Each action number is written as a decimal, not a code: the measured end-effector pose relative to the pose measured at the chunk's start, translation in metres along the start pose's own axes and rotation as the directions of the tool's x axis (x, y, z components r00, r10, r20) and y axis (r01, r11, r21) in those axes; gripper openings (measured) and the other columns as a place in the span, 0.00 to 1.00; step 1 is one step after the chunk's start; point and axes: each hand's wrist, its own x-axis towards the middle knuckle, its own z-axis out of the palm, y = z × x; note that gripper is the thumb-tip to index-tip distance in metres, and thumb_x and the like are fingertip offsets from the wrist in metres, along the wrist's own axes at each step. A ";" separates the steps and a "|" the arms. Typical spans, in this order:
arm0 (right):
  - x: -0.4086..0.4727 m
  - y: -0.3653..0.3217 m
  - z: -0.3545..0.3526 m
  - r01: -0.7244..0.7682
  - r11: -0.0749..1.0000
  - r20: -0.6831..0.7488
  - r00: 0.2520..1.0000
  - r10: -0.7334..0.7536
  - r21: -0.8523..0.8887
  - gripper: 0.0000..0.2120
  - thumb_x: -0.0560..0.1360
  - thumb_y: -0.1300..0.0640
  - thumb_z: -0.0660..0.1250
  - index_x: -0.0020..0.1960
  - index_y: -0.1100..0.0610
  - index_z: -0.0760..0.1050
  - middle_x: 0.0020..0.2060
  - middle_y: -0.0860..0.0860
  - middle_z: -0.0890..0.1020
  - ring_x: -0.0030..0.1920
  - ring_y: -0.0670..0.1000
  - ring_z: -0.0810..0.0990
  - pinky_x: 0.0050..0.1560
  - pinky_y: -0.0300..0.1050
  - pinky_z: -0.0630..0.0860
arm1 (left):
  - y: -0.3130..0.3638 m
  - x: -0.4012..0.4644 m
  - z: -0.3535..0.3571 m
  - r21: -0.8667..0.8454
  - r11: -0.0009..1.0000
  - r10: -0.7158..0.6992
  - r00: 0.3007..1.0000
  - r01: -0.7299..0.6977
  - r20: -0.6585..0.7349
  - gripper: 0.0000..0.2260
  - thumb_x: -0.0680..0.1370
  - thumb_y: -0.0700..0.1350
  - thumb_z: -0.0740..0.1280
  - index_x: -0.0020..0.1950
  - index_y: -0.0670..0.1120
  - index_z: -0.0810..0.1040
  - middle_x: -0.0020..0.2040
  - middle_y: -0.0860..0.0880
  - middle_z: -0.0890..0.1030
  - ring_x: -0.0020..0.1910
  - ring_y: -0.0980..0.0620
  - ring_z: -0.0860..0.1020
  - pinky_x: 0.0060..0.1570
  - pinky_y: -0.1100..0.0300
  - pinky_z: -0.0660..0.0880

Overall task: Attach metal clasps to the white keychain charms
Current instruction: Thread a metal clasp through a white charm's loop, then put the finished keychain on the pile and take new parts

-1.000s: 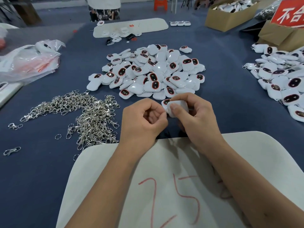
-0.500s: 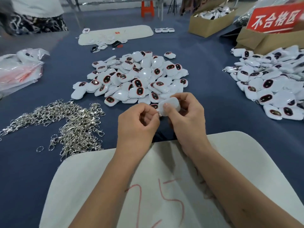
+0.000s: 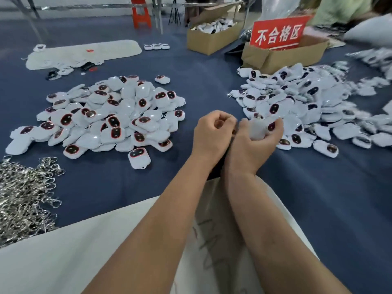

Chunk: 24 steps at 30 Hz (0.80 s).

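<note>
Right hand [image 3: 257, 137] gripped a white charm [image 3: 259, 129]; left hand [image 3: 213, 129] was curled tight beside it, its contents hidden.

Both hands had swung right since a moment before, from the near edge of the left charm pile [image 3: 101, 117] to the near edge of the right pile [image 3: 314, 109], where clasps already showed on some pieces. That suggested this charm was finished and about to be dropped there, though blur hid any clasp on it. Nearest lay a white sheet [image 3: 63, 262], with loose metal clasps [image 3: 23, 196] heaped at near left on the blue tablecloth [image 3: 212, 81]. Farther off stood cardboard boxes [image 3: 212, 39], a red sign [image 3: 277, 32] and an orange stool [image 3: 141, 15].
</note>
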 end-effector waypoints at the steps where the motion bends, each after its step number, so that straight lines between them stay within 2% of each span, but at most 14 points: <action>1: 0.000 0.002 0.000 -0.004 1.000 0.036 0.999 0.005 -0.010 0.39 0.78 0.66 0.72 0.83 0.56 0.58 0.50 0.32 0.75 0.42 0.20 0.74 0.46 0.18 0.67 | 0.000 0.000 0.000 0.020 1.000 0.014 1.000 -0.014 -0.021 0.06 0.78 0.42 0.69 0.42 0.47 0.83 0.41 0.51 0.86 0.44 0.51 0.84 0.53 0.47 0.81; 2: -0.001 0.004 0.001 -0.015 1.000 0.082 0.997 0.016 -0.017 0.43 0.78 0.68 0.71 0.85 0.56 0.52 0.55 0.34 0.76 0.44 0.20 0.74 0.50 0.19 0.68 | -0.001 0.000 -0.001 0.038 0.999 0.030 0.999 -0.028 -0.042 0.06 0.78 0.42 0.69 0.42 0.47 0.83 0.41 0.51 0.86 0.44 0.51 0.84 0.53 0.47 0.81; 3: 0.000 0.005 0.001 -0.028 0.999 0.127 0.991 0.031 -0.025 0.46 0.78 0.70 0.69 0.86 0.54 0.47 0.55 0.31 0.76 0.50 0.23 0.75 0.58 0.23 0.70 | -0.002 -0.001 -0.005 0.047 0.998 0.045 0.997 -0.042 -0.060 0.05 0.78 0.42 0.69 0.43 0.47 0.83 0.41 0.51 0.86 0.45 0.51 0.84 0.53 0.47 0.81; 5: 0.001 0.005 0.001 -0.023 0.997 0.196 0.980 0.037 -0.075 0.49 0.77 0.73 0.64 0.86 0.48 0.41 0.60 0.42 0.72 0.62 0.37 0.76 0.72 0.43 0.73 | -0.002 -0.006 -0.015 0.045 0.997 0.068 0.994 -0.064 -0.091 0.05 0.78 0.41 0.68 0.43 0.45 0.82 0.41 0.50 0.85 0.45 0.49 0.85 0.52 0.45 0.81; 7: 0.003 0.006 -0.001 0.041 0.979 0.228 0.974 0.005 -0.198 0.48 0.77 0.74 0.59 0.86 0.47 0.39 0.73 0.54 0.66 0.71 0.49 0.70 0.77 0.52 0.68 | -0.001 -0.012 -0.027 0.049 0.995 0.097 0.988 -0.092 -0.116 0.06 0.78 0.43 0.67 0.43 0.45 0.82 0.39 0.50 0.85 0.44 0.48 0.85 0.50 0.43 0.82; 8: 0.004 0.004 -0.002 0.088 0.955 0.243 0.970 -0.018 -0.283 0.46 0.77 0.75 0.57 0.86 0.49 0.40 0.81 0.58 0.57 0.79 0.53 0.63 0.80 0.50 0.63 | 0.000 -0.016 -0.034 0.062 0.992 0.117 0.985 -0.110 -0.126 0.06 0.77 0.44 0.66 0.43 0.45 0.81 0.38 0.50 0.84 0.44 0.48 0.85 0.50 0.43 0.82; 10: 0.004 0.001 -0.004 0.212 0.864 0.317 0.946 -0.064 -0.457 0.43 0.76 0.76 0.56 0.86 0.55 0.46 0.83 0.59 0.37 0.85 0.57 0.44 0.83 0.48 0.51 | 0.001 -0.023 -0.046 0.108 0.983 0.165 0.976 -0.151 -0.142 0.08 0.76 0.45 0.65 0.43 0.44 0.81 0.38 0.51 0.84 0.43 0.49 0.84 0.48 0.43 0.82; 13: 0.005 0.000 -0.003 0.381 0.665 0.458 0.886 -0.066 -0.642 0.36 0.76 0.75 0.57 0.82 0.61 0.59 0.83 0.58 0.33 0.83 0.60 0.32 0.83 0.51 0.41 | 0.002 -0.030 -0.059 0.184 0.960 0.241 0.960 -0.213 -0.144 0.07 0.78 0.43 0.66 0.42 0.44 0.81 0.38 0.53 0.83 0.41 0.51 0.83 0.45 0.46 0.82; 15: 0.003 0.000 -0.001 0.466 0.554 0.525 0.849 -0.061 -0.690 0.33 0.76 0.73 0.58 0.80 0.61 0.64 0.84 0.57 0.35 0.83 0.60 0.32 0.83 0.54 0.39 | 0.001 -0.035 -0.067 0.287 0.921 0.311 0.940 -0.263 -0.137 0.06 0.78 0.41 0.67 0.41 0.46 0.81 0.37 0.54 0.82 0.39 0.55 0.82 0.43 0.53 0.80; 17: -0.003 0.003 0.001 0.559 0.462 0.589 0.802 -0.093 -0.688 0.30 0.79 0.70 0.59 0.80 0.58 0.67 0.85 0.56 0.44 0.84 0.60 0.36 0.83 0.58 0.43 | 0.000 -0.042 -0.075 0.429 0.847 0.393 0.913 -0.314 -0.106 0.07 0.78 0.41 0.67 0.41 0.47 0.80 0.37 0.54 0.81 0.38 0.55 0.79 0.41 0.56 0.78; 19: -0.014 0.006 0.003 0.650 0.465 0.679 0.722 -0.132 -0.601 0.24 0.81 0.68 0.61 0.75 0.58 0.74 0.83 0.55 0.60 0.84 0.59 0.49 0.82 0.49 0.51 | -0.004 -0.048 -0.088 0.529 0.782 0.432 0.899 -0.331 -0.076 0.06 0.78 0.41 0.67 0.41 0.46 0.79 0.38 0.52 0.80 0.38 0.54 0.77 0.41 0.54 0.76; 21: -0.031 0.008 0.005 0.725 0.532 0.792 0.590 -0.153 -0.437 0.17 0.80 0.68 0.64 0.64 0.58 0.83 0.70 0.55 0.79 0.75 0.59 0.70 0.70 0.36 0.62 | -0.007 -0.054 -0.102 0.585 0.753 0.423 0.903 -0.302 -0.079 0.05 0.79 0.41 0.67 0.42 0.46 0.79 0.40 0.51 0.80 0.40 0.52 0.77 0.43 0.52 0.75; 22: -0.042 0.008 0.006 0.758 0.552 0.847 0.506 -0.161 -0.348 0.13 0.79 0.68 0.65 0.58 0.58 0.85 0.61 0.53 0.85 0.66 0.58 0.76 0.62 0.39 0.67 | -0.009 -0.057 -0.111 0.609 0.747 0.408 0.907 -0.268 -0.102 0.05 0.79 0.42 0.67 0.43 0.45 0.79 0.41 0.51 0.80 0.42 0.51 0.76 0.45 0.52 0.74; 24: -0.061 0.009 0.009 0.811 0.554 0.916 0.350 -0.195 -0.191 0.09 0.79 0.66 0.67 0.53 0.58 0.85 0.50 0.52 0.86 0.55 0.56 0.78 0.54 0.45 0.72 | -0.014 -0.064 -0.130 0.649 0.742 0.376 0.907 -0.171 -0.191 0.05 0.78 0.43 0.67 0.43 0.46 0.79 0.42 0.51 0.80 0.44 0.50 0.76 0.47 0.53 0.73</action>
